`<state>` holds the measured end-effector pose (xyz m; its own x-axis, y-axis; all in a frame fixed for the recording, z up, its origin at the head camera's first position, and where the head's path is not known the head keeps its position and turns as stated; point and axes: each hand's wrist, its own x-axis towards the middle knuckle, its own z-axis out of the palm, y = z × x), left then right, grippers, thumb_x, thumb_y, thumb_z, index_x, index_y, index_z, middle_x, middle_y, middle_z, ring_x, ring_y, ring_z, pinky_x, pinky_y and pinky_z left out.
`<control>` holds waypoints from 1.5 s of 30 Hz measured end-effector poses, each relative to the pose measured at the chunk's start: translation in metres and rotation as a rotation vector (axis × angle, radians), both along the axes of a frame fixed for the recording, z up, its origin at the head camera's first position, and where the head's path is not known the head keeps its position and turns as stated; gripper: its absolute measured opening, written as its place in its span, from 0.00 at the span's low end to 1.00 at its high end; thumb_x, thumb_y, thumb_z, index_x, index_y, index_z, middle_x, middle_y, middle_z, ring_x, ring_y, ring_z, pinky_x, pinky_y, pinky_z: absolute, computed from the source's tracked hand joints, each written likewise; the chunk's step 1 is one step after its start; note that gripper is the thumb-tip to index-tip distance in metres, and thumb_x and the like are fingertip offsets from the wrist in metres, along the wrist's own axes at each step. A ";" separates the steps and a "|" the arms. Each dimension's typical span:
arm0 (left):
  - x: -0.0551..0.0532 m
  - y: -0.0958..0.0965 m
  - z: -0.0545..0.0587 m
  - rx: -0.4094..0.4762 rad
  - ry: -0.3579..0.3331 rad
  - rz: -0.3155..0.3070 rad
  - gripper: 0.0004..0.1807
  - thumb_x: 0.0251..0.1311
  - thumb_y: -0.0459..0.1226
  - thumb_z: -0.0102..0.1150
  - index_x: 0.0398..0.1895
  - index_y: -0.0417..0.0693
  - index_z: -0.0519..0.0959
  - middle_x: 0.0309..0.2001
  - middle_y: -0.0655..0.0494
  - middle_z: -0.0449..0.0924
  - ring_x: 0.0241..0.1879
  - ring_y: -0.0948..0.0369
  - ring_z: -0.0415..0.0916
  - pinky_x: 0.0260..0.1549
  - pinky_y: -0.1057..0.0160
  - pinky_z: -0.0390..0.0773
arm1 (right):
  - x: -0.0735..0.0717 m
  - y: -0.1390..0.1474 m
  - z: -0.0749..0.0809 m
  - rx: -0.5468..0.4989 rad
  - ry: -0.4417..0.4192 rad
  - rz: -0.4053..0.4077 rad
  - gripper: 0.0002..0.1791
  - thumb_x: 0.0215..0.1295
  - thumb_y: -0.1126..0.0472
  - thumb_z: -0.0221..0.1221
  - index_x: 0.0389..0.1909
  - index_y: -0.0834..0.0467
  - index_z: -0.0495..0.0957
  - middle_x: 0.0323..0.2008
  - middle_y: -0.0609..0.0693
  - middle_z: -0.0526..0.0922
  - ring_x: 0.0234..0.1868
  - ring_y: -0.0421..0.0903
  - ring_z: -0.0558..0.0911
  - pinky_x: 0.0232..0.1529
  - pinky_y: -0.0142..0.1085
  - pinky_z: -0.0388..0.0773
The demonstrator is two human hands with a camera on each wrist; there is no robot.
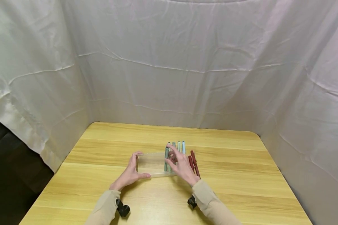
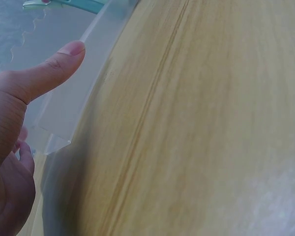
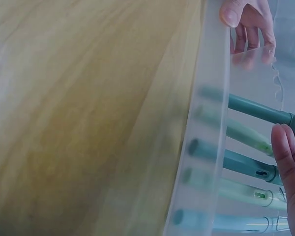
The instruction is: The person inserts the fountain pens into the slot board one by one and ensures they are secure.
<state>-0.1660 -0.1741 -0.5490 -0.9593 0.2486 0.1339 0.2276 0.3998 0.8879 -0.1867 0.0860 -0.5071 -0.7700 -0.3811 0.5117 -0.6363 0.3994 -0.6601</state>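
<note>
Right hand [image 1: 183, 165] over woodgrain table [image 1: 242, 175], pale drapes [image 1: 171, 84], perhaps upholstery [image 1: 11, 162]

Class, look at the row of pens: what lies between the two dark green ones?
A single pale green pen lies between the dark green pens; the right wrist view shows it.
</note>
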 end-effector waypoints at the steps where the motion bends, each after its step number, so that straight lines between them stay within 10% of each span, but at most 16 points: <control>1: 0.000 0.000 0.000 0.000 0.000 -0.001 0.57 0.40 0.40 0.82 0.70 0.43 0.52 0.71 0.35 0.52 0.76 0.36 0.47 0.77 0.32 0.46 | 0.000 0.000 0.000 0.003 0.002 0.000 0.34 0.62 0.69 0.66 0.69 0.57 0.67 0.36 0.57 0.86 0.28 0.41 0.83 0.29 0.26 0.84; 45: 0.000 -0.001 -0.001 -0.015 -0.001 0.005 0.57 0.40 0.42 0.83 0.70 0.45 0.53 0.71 0.35 0.54 0.76 0.35 0.48 0.76 0.30 0.47 | -0.011 -0.009 0.013 0.230 -0.156 -0.099 0.34 0.70 0.59 0.62 0.75 0.51 0.62 0.12 0.42 0.72 0.10 0.31 0.61 0.11 0.20 0.55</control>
<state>-0.1665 -0.1747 -0.5496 -0.9607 0.2454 0.1295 0.2247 0.4144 0.8819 -0.1977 0.0772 -0.4936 -0.8717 -0.3926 0.2932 -0.4849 0.6049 -0.6316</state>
